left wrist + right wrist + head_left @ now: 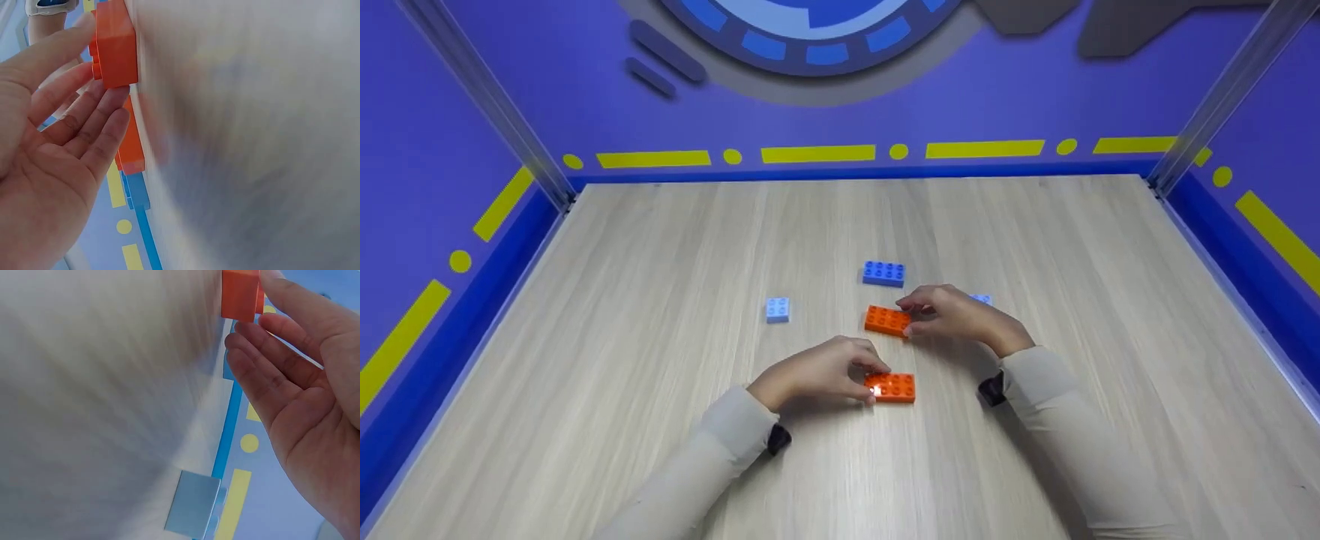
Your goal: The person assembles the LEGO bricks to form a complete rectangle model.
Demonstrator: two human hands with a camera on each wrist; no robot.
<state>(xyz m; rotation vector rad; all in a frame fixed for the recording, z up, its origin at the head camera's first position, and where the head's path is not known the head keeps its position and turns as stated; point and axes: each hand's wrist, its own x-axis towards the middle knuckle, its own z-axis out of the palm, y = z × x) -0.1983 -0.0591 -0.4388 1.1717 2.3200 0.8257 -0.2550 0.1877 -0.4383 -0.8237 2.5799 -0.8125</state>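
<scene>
Two orange bricks with studs on top lie on the wooden table in the head view. My left hand (826, 369) pinches the left end of the nearer orange brick (901, 388) between thumb and fingertips. Farther back, my right hand (964, 319) holds the right end of the other orange brick (885, 319) the same way. The left wrist view shows the nearer orange brick (118, 48) at the thumb, its studs facing the palm side. In the right wrist view, the farther orange brick (239, 295) is partly cut off by the top edge.
A blue brick (883, 274) lies just behind the farther orange one. To the left sits a small light blue brick (777, 310); another light blue brick (981, 298) is mostly hidden behind my right hand. Purple walls (825, 127) bound the table (660, 247) at the back and sides.
</scene>
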